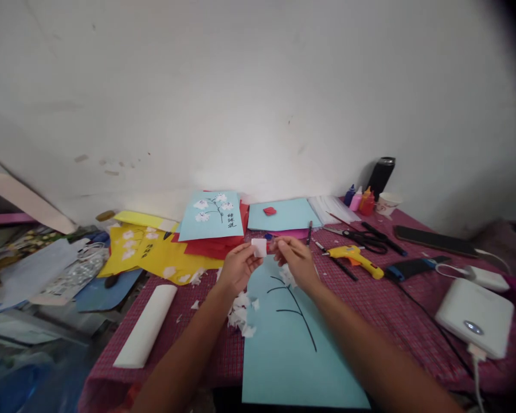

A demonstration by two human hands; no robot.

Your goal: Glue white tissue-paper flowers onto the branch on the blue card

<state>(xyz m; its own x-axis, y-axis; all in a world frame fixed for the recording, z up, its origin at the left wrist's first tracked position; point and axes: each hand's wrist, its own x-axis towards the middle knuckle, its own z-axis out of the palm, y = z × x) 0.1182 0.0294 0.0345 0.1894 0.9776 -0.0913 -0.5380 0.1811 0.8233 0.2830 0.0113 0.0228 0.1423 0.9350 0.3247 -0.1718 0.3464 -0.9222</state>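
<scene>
My left hand (239,265) pinches a small square piece of white paper (258,248) above the far end of a light blue sheet. Close beside it, my right hand (296,258) is closed at the fingertips around something small, partly red and clear, that I cannot make out. Below both hands lies the light blue sheet (284,367), with black branch lines drawn on it. A white paper flower (286,275) on the sheet is partly covered by my right hand. Torn white paper scraps (239,315) are heaped along the sheet's left edge.
A folded white paper roll (148,327) lies left. Finished flower pictures on blue (189,226) and yellow paper (159,261) are behind. On the right are a yellow glue gun (355,258), scissors (365,240), paint bottles (361,199), a black phone (434,240) and a white power bank (475,315) with cables.
</scene>
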